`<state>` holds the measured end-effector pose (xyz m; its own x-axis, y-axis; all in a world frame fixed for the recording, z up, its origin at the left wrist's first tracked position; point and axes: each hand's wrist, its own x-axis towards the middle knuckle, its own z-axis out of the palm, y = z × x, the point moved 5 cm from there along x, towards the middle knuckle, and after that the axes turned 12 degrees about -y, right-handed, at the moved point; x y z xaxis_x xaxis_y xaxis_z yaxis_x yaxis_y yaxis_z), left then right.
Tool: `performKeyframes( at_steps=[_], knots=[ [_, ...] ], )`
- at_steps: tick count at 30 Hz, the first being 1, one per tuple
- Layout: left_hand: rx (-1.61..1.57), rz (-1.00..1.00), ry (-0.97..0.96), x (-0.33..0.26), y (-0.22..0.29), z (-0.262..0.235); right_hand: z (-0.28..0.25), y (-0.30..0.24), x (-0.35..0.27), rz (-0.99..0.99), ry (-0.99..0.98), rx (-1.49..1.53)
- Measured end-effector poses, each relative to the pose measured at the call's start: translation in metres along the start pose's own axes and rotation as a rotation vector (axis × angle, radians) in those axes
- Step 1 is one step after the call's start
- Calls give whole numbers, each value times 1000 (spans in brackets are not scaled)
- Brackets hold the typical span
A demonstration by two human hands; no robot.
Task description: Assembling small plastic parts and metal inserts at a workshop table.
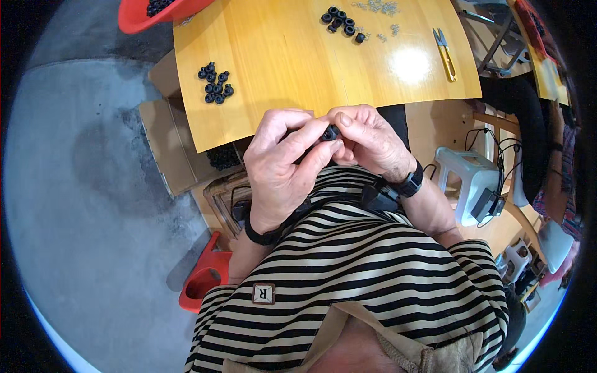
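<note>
In front of my chest, just off the table's near edge, my left hand pinches a small round black part between thumb and fingers. My right hand closes on the same part from the other side, thumb and fingertips pressed at it. Most of the part is hidden by my fingers. Beyond my hands, a cluster of small black ring-like parts lies at the far middle of the table, beside tiny clear pieces. Another group of black parts with small tabs sits at the left.
Yellow-handled thread snips lie at the right of the wooden table. A red basin holds dark parts at the far left. An open cardboard box stands below the table. At right are a white stool with cables and another person.
</note>
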<state>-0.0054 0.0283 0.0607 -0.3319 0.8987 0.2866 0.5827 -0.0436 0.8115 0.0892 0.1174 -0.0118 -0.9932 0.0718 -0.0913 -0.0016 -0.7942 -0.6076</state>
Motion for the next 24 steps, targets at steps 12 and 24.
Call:
performKeyframes(
  at_steps=[12, 24],
  knots=[
    [-20, 81, 4, 0, 3, 3, 9, -2, 2, -62, -74, 61],
    [-21, 56, 58, -2, 0, 4, 8, 5, 4, -70, -66, 197]
  ],
)
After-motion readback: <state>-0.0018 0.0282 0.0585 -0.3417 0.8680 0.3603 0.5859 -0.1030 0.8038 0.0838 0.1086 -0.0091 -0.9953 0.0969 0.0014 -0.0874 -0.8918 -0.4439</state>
